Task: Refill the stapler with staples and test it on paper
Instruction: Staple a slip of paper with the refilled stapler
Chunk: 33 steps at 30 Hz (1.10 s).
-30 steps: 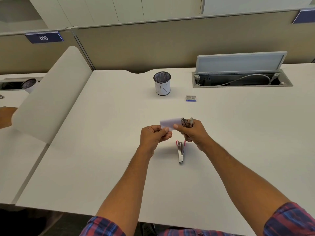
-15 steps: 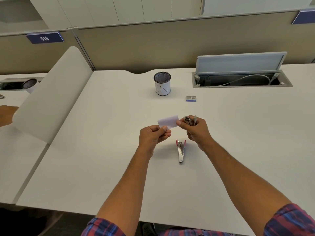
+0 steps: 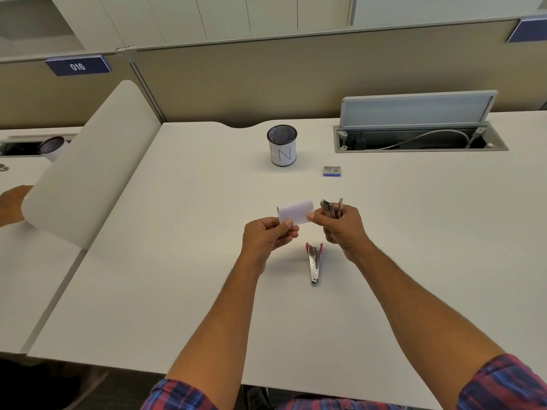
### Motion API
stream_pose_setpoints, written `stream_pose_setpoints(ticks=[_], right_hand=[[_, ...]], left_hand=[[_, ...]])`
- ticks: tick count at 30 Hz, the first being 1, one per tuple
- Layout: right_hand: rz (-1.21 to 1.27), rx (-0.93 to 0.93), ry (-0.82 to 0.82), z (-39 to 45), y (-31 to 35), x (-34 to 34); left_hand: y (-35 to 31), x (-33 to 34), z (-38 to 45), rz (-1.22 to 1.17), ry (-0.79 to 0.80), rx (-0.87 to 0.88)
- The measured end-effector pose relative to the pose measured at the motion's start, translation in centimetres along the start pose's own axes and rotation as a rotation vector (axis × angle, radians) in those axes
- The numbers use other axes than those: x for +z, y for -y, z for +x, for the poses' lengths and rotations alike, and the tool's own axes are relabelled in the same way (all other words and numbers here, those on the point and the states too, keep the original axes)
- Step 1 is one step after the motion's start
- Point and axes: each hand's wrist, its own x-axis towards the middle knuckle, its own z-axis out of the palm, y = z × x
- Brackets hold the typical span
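Observation:
My left hand [image 3: 268,235] pinches the lower left corner of a small white paper slip [image 3: 296,212], held above the white desk [image 3: 177,276]. My right hand [image 3: 340,226] grips a grey metal stapler [image 3: 331,208] whose two arms stick up from the fist. Its thumb and forefinger also pinch the slip's right edge. Below the hands a silver piece with pink ends [image 3: 314,263] lies on the desk; I cannot tell what it is. A small blue-and-grey staple box [image 3: 331,171] sits farther back.
A mesh pen cup [image 3: 281,146] stands behind the hands. An open cable tray with a raised lid [image 3: 420,137] is at the back right. A curved white divider [image 3: 88,161] borders the desk's left side, with another person's hand [image 3: 11,202] beyond it.
The paper slip has come away from the stapler's jaws and sits a little left of them. My right fingertips now pinch its right edge. Both hands have shifted slightly away from me.

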Motion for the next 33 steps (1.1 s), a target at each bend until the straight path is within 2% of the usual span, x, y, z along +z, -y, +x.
stream_pose_setpoints(ticks=[16, 33], right_hand=[[0.045, -0.020, 0.049, -0.19, -0.12, -0.04], [0.036, -0.039, -0.001, 0.15, -0.12, 0.03]], left_hand=[[0.01, 0.50, 0.15, -0.059, 0.040, -0.042], [-0.34, 0.68, -0.16, 0.107, 0.006, 0.001]])
